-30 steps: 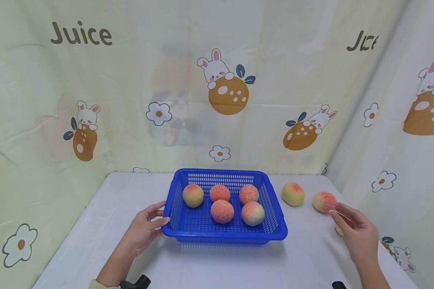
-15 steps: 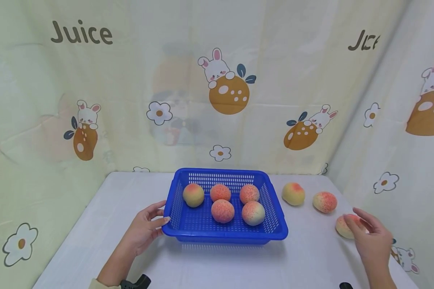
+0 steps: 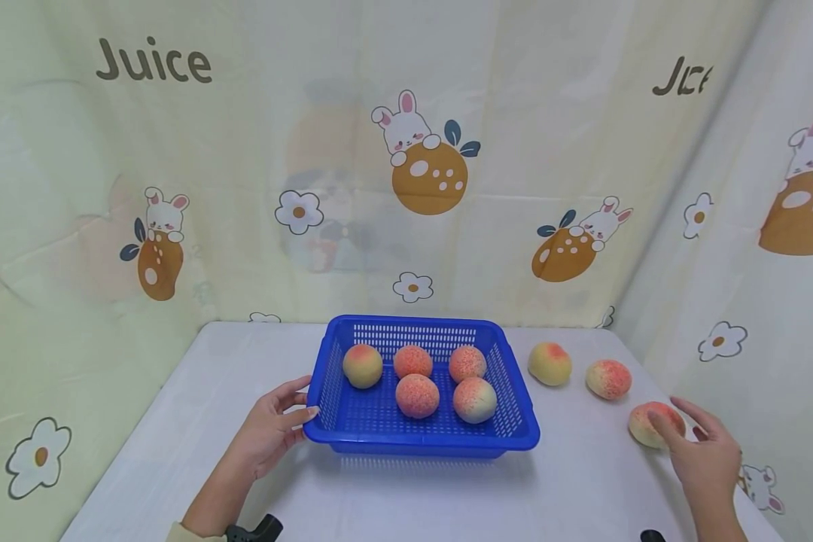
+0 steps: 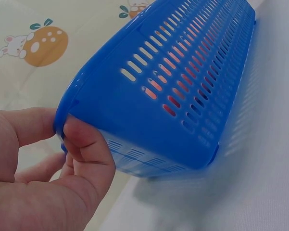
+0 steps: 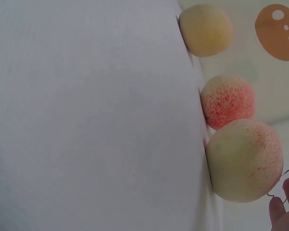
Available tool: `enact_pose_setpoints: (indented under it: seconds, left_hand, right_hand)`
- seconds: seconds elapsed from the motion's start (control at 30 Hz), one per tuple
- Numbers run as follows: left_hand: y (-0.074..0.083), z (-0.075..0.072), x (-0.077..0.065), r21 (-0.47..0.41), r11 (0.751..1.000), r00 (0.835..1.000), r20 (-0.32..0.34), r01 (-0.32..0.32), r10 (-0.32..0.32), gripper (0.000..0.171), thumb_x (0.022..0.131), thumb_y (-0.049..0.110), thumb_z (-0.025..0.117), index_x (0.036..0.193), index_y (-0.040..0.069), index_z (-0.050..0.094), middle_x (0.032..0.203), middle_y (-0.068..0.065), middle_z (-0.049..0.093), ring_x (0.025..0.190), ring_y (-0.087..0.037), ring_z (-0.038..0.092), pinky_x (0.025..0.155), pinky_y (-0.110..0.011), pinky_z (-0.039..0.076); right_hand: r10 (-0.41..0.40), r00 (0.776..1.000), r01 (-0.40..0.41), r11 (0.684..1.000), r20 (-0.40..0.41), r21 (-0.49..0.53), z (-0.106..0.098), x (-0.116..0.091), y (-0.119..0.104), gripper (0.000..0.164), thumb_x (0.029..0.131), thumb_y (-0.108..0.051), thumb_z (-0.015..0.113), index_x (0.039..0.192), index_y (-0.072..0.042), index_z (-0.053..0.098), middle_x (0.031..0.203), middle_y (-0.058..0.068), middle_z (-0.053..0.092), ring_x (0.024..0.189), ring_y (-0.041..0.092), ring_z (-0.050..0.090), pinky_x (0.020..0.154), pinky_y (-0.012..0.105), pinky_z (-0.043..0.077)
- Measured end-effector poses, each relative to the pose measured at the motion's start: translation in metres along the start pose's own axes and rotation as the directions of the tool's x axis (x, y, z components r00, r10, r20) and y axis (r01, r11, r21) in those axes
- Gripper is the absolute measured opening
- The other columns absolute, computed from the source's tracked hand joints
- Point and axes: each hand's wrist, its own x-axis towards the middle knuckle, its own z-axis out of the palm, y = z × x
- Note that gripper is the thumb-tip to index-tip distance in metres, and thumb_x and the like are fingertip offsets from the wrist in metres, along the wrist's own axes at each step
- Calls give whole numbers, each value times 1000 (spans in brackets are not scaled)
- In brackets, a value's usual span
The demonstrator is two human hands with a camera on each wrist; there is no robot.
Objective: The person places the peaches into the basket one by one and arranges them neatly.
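My left hand (image 3: 271, 430) pinches the left rim of a blue perforated plastic basket (image 3: 416, 446) between thumb and fingers; the left wrist view shows this grip on the basket wall (image 4: 103, 113) up close. Several peaches (image 3: 416, 396) lie inside. At the table's right side, my right hand (image 3: 707, 455) is at the nearest loose peach (image 3: 642, 423), its thumb overlapping the fruit in the head view and its fingers spread apart. In the right wrist view that pale, red-speckled peach (image 5: 243, 161) shows large, with fingertips close beside it at the frame's edge.
Two more peaches lie on the table right of the basket: a red-speckled peach (image 3: 608, 379) and a yellow peach (image 3: 549, 364) farther back. A white cloth covers the table (image 3: 244, 354). A patterned curtain (image 3: 244, 150) hangs close behind and along both sides.
My right hand has moved from the red-speckled peach right and toward me to the nearest peach, its fingers parting around it. The left hand and basket stay put.
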Motion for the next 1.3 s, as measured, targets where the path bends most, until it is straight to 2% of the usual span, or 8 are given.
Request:
enact_pose_setpoints:
  seconds: [0.17, 0.33, 0.43, 0.97, 1.3]
  left_hand:
    - [0, 0, 0, 0, 1000, 1000, -1, 1, -1, 61, 97, 4, 68, 153, 13, 46, 126, -16, 53, 97, -21, 65, 80, -29, 60]
    - [0, 0, 1, -8, 1000, 1000, 3, 1, 0, 60, 97, 4, 67, 153, 13, 46, 126, -16, 53, 97, -20, 65, 80, -29, 60]
    - [0, -1, 1, -10, 1000, 1000, 7, 0, 0, 61, 97, 4, 68, 153, 13, 46, 126, -17, 53, 98, -21, 64, 80, -29, 60]
    - [0, -1, 1, -10, 1000, 1000, 16, 2, -1, 61, 97, 3, 67, 153, 12, 45, 127, -16, 54, 99, -21, 64, 81, -30, 60]
    - [1, -1, 0, -13, 1000, 1000, 10, 6, -6, 61, 97, 2, 67, 153, 11, 45, 126, -17, 54, 97, -22, 64, 80, -31, 60]
  right_hand:
    - [31, 997, -27, 998, 67, -52, -1, 4, 3, 80, 91, -52, 72, 157, -18, 42, 168, 12, 29, 155, 33, 27, 123, 54, 32]
    - [77, 988, -69, 996, 131, -63, 0, 7, 5, 92, 88, -58, 73, 161, -18, 33, 170, 16, 21, 155, 40, 24, 119, 59, 35]
    - [88, 985, -79, 995, 148, -64, 2, 10, 7, 94, 88, -57, 73, 162, -17, 29, 170, 18, 20, 156, 41, 22, 119, 61, 34]
    - [164, 972, -152, 985, 168, -82, 9, 15, 15, 103, 87, -58, 75, 164, -17, 21, 169, 20, 19, 153, 46, 22, 118, 64, 33]
    - [169, 970, -159, 985, 173, -65, 12, 16, 14, 102, 88, -55, 74, 165, -17, 18, 170, 19, 18, 152, 47, 26, 117, 63, 34]
